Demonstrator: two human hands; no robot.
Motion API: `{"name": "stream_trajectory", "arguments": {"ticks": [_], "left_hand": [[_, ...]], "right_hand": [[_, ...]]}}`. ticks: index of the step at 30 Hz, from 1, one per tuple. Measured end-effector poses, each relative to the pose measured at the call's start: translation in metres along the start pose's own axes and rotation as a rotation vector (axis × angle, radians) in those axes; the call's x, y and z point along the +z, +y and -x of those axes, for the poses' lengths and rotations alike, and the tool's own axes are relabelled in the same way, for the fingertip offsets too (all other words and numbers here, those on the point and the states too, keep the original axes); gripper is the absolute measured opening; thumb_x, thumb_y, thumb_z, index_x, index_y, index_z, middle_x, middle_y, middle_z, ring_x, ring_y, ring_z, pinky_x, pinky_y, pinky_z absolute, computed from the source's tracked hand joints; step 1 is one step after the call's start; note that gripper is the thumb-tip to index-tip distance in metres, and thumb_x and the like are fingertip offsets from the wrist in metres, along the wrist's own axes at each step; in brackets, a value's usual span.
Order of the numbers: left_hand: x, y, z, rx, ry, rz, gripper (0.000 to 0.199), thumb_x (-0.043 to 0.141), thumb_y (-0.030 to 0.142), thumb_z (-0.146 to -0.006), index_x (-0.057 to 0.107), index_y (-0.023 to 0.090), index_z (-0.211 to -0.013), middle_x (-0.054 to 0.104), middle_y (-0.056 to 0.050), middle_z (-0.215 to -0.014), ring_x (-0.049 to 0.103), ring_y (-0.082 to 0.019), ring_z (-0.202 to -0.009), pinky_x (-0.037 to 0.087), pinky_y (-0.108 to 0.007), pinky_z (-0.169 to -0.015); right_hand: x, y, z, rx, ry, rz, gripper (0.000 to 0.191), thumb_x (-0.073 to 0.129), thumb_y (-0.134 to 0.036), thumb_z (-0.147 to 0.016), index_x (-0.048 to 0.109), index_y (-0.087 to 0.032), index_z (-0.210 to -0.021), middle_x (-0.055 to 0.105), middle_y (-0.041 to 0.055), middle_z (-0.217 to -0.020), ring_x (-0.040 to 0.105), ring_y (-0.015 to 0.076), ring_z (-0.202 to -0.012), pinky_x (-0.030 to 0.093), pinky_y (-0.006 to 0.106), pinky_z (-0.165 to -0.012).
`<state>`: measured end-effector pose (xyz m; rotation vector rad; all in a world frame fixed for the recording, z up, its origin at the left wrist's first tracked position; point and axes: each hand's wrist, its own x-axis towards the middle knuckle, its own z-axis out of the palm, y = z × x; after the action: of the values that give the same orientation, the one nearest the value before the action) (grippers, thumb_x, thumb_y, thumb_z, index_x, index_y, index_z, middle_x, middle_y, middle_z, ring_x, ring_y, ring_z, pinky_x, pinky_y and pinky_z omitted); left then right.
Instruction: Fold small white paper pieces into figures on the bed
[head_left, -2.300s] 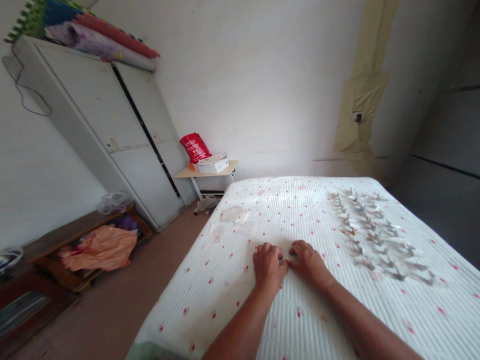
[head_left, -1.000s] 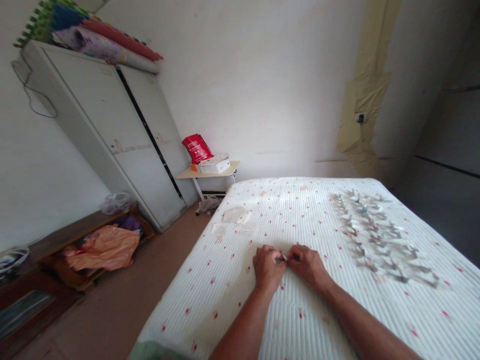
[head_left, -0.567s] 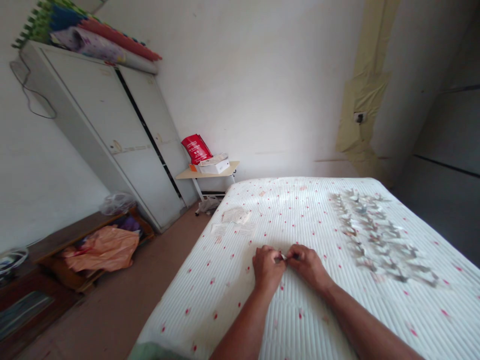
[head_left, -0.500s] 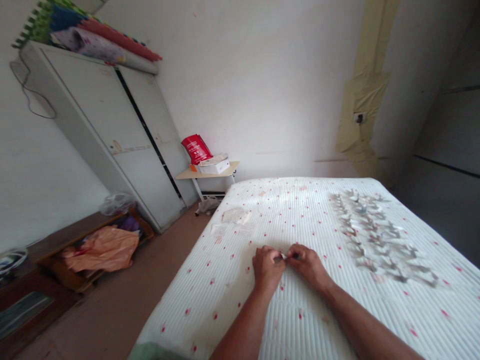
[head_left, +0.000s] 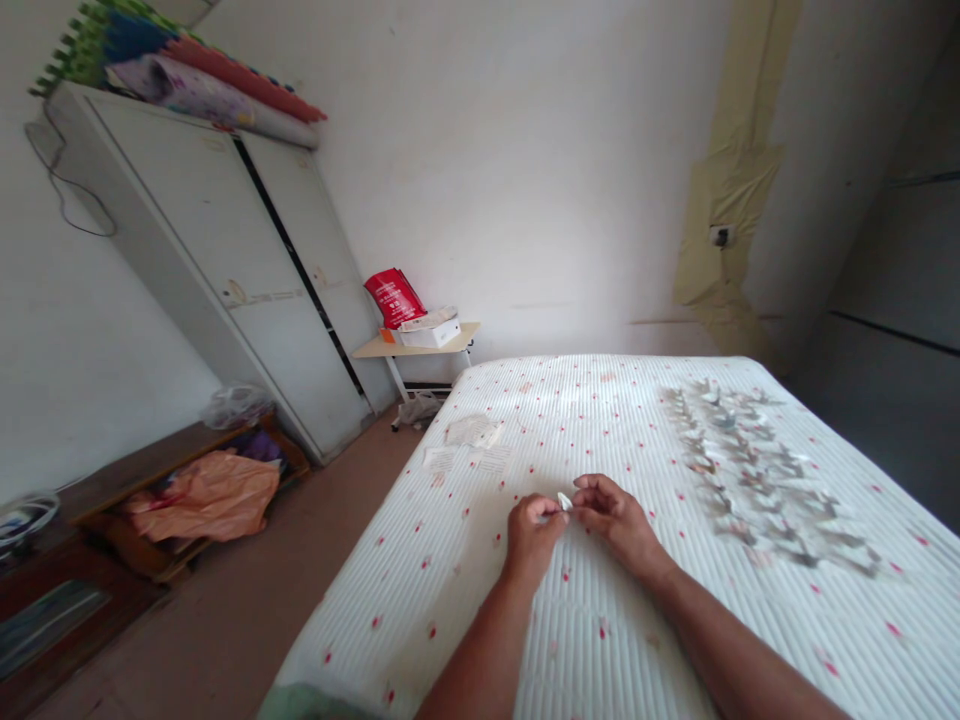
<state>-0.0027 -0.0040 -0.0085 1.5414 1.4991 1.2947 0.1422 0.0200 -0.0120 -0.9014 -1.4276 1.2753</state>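
Note:
My left hand (head_left: 529, 532) pinches a small folded piece of paper (head_left: 565, 502) between thumb and fingertips, just above the bed. On its right side, my right hand (head_left: 616, 522) has its thumb and forefinger spread apart; the thumb tip is close to the paper, and I cannot tell whether it touches. Rows of small folded paper figures (head_left: 739, 445), pale and pointed like birds, stand on the bed to the right. Flat pieces of printed paper (head_left: 474, 432) lie beyond my left hand.
The bed has a white ribbed cover (head_left: 600, 630) with red dots. A small table (head_left: 375, 349) with a red bag (head_left: 395, 298) and white box (head_left: 430, 333) stands past its far left corner. A tall cabinet (head_left: 225, 230) and a low wooden unit with an orange plastic bag (head_left: 206, 495) are on the left.
My right fingers have opened and drawn back from the paper, which now shows more plainly as a white point. My left hand keeps its pinch, almost in the same place.

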Motion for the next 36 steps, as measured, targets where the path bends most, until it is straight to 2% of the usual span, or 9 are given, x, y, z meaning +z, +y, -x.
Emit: {"name": "stream_trajectory", "arguments": {"ticks": [2,5,8,20,26,31,36], "left_hand": [[-0.003,0.002,0.000,-0.045,-0.016,0.080,0.011,0.057,0.022,-0.064,0.064,0.015,-0.063,0.060,0.001,-0.063,0.055,-0.014,-0.067,0.040,-0.024,-0.067],[-0.006,0.004,0.000,-0.064,-0.035,0.143,0.013,0.057,0.024,-0.064,0.065,0.014,-0.065,0.061,0.001,-0.064,0.055,-0.015,-0.067,0.040,-0.025,-0.067],[-0.007,0.005,0.001,-0.068,-0.054,0.171,0.013,0.057,0.023,-0.063,0.066,0.014,-0.065,0.061,0.000,-0.065,0.055,-0.015,-0.068,0.041,-0.025,-0.068],[-0.008,0.005,0.001,0.005,-0.060,0.110,0.006,0.060,0.021,-0.062,0.062,0.015,-0.059,0.062,-0.001,-0.067,0.056,-0.017,-0.073,0.041,-0.027,-0.074],[-0.006,0.002,0.001,0.038,-0.062,0.063,0.008,0.059,0.021,-0.063,0.061,0.016,-0.058,0.061,-0.001,-0.067,0.055,-0.016,-0.073,0.041,-0.027,-0.073],[-0.010,0.003,0.000,-0.003,-0.153,0.116,0.006,0.060,0.021,-0.061,0.061,0.015,-0.062,0.061,-0.001,-0.068,0.055,-0.016,-0.073,0.040,-0.026,-0.073],[-0.016,0.003,0.000,-0.034,-0.237,0.227,0.015,0.060,0.027,-0.064,0.062,0.014,-0.071,0.059,-0.001,-0.069,0.052,-0.014,-0.071,0.038,-0.024,-0.068]], "right_hand": [[-0.001,-0.003,0.000,0.040,-0.032,-0.031,0.030,0.065,-0.034,-0.065,0.055,-0.019,-0.090,0.058,-0.0009,-0.072,0.052,0.0119,-0.062,0.039,0.024,-0.057],[-0.003,-0.008,0.002,0.084,-0.065,0.066,0.021,0.064,-0.036,-0.068,0.061,-0.016,-0.076,0.056,-0.0014,-0.066,0.048,0.0106,-0.059,0.037,0.023,-0.056],[-0.003,-0.011,0.004,0.077,-0.084,0.139,0.022,0.062,-0.038,-0.069,0.063,-0.016,-0.071,0.054,-0.0017,-0.064,0.047,0.0107,-0.060,0.035,0.023,-0.056],[-0.001,-0.011,0.004,0.082,-0.074,0.177,0.024,0.059,-0.039,-0.071,0.057,-0.016,-0.065,0.047,-0.0045,-0.056,0.040,0.0086,-0.053,0.031,0.021,-0.050],[0.004,-0.013,0.005,0.012,-0.021,0.243,0.023,0.056,-0.037,-0.071,0.054,-0.017,-0.060,0.046,-0.0040,-0.056,0.041,0.0094,-0.053,0.032,0.022,-0.051],[0.003,-0.014,0.005,-0.028,-0.032,0.272,0.022,0.054,-0.036,-0.073,0.053,-0.017,-0.061,0.046,-0.0033,-0.058,0.042,0.0102,-0.056,0.033,0.022,-0.052],[0.000,-0.017,0.006,-0.035,-0.103,0.268,0.023,0.053,-0.037,-0.075,0.052,-0.017,-0.063,0.046,-0.0034,-0.059,0.042,0.0102,-0.056,0.033,0.022,-0.053]]}}
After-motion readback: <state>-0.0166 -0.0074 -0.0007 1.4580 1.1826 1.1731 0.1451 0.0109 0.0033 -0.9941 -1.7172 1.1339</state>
